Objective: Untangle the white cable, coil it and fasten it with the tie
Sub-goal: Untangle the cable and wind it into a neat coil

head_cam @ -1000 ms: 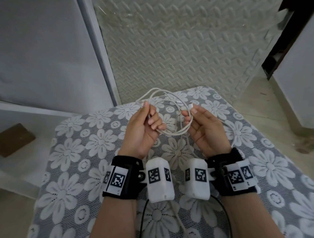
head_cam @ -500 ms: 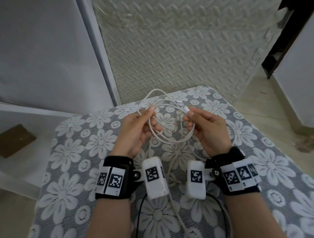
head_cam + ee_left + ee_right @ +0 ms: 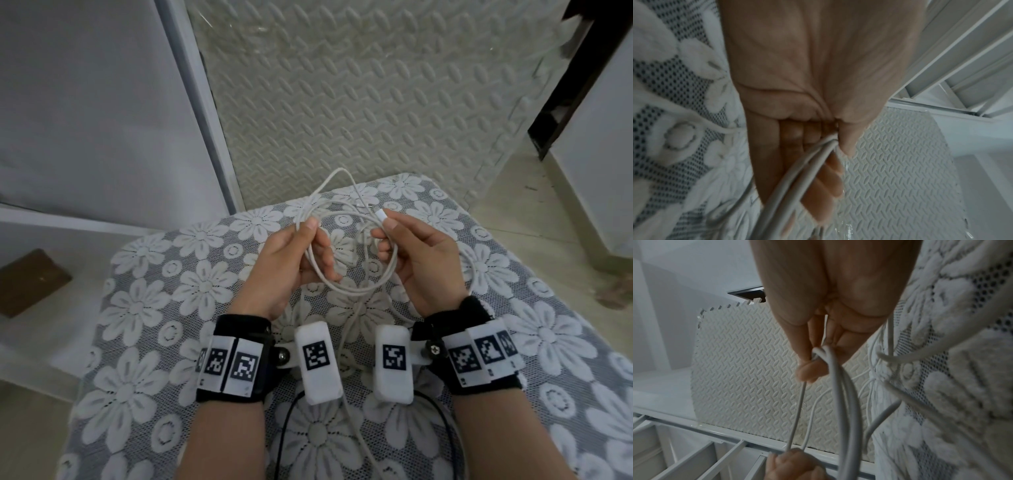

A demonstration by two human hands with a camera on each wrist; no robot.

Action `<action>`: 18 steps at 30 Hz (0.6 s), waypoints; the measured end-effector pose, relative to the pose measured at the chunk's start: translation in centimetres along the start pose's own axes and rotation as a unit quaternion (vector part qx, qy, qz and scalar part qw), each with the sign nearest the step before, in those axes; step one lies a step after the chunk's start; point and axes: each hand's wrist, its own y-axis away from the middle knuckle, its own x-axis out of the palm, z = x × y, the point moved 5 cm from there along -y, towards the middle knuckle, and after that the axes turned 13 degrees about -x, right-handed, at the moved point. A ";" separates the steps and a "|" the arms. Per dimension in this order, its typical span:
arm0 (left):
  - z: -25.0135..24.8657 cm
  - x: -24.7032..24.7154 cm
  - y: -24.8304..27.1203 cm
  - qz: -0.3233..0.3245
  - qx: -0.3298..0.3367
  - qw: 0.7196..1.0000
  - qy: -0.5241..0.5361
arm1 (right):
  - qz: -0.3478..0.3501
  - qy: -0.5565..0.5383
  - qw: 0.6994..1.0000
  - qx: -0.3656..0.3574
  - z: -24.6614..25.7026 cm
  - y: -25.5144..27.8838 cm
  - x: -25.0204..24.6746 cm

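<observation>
Several loops of the white cable [image 3: 346,274] are hanging between the two hands above the flower-patterned cover [image 3: 144,308], with more slack trailing down toward the person's wrists and one loop reaching out over the far edge. The left hand [image 3: 291,270] is pinching a bundle of strands between thumb and curled fingers. The right hand [image 3: 421,260] is gripping the other side of the loops, its thumb and forefinger nipping the strand just below the white plug [image 3: 380,215]. Both wrists are wearing black bands with white marker blocks [image 3: 318,363]. Beyond the cover, an embossed floor mat [image 3: 359,102] is lying beside a white frame [image 3: 205,102].
</observation>
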 end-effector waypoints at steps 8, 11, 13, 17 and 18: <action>-0.4 0.4 -0.2 0.009 0.027 0.994 0.102 | 0.034 -0.009 0.999 0.011 0.0 0.1 0.4; -0.5 0.3 -0.3 -0.002 0.037 0.991 0.131 | 0.049 -0.024 0.998 0.016 0.1 0.1 0.5; -0.4 0.2 -0.5 -0.011 0.041 0.988 0.150 | 0.069 -0.026 0.997 0.021 0.0 0.2 0.5; -0.4 0.1 -0.5 -0.024 0.043 0.985 0.167 | 0.104 -0.021 0.994 0.031 -0.3 0.2 0.6; -0.4 0.1 -0.5 -0.027 0.043 0.984 0.170 | 0.108 -0.018 0.993 0.034 -0.5 0.2 0.6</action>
